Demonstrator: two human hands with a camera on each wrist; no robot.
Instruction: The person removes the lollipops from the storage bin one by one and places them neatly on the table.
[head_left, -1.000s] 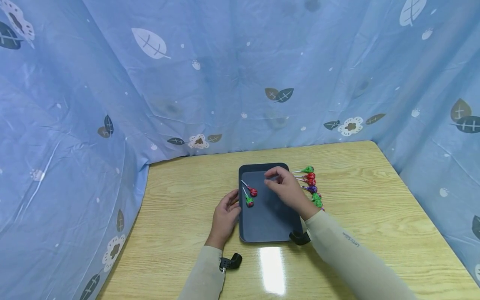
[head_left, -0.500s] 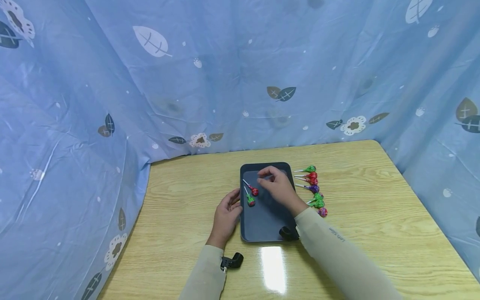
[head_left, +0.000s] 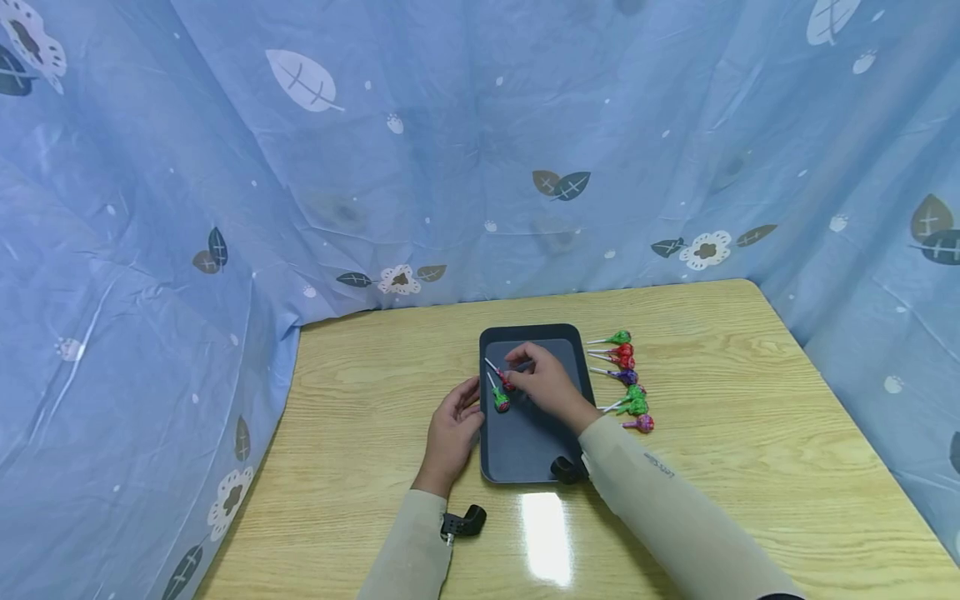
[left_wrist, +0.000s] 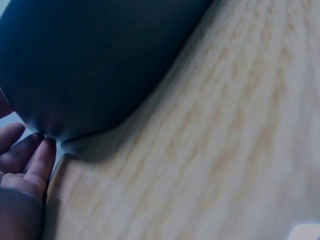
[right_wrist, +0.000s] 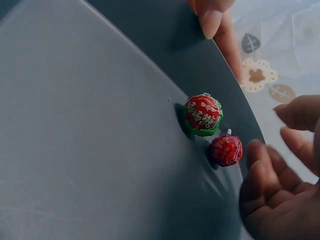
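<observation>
A dark grey tray (head_left: 528,450) lies on the table. My left hand (head_left: 452,427) holds its left side, thumb (right_wrist: 211,22) at the rim and fingertips against the outer wall. Two lollipops lie in the tray: one with a green wrapper (head_left: 501,402) and a red one (right_wrist: 226,150) beside it. Over them hovers my right hand (head_left: 549,382), fingers bent, thumb overlapping the red lollipop in the head view. In the right wrist view its fingertips are beside the red candy head, with nothing visible between them.
Right of the tray several lollipops lie in a column, among them a green one (head_left: 621,337), a dark purple one (head_left: 627,377) and a pink-purple one (head_left: 643,423). A blue patterned curtain (head_left: 450,150) hangs behind the wooden table (head_left: 360,400).
My right hand has moved left and nearer over the tray, up to the red lollipop. My left hand has stayed at the tray's left side.
</observation>
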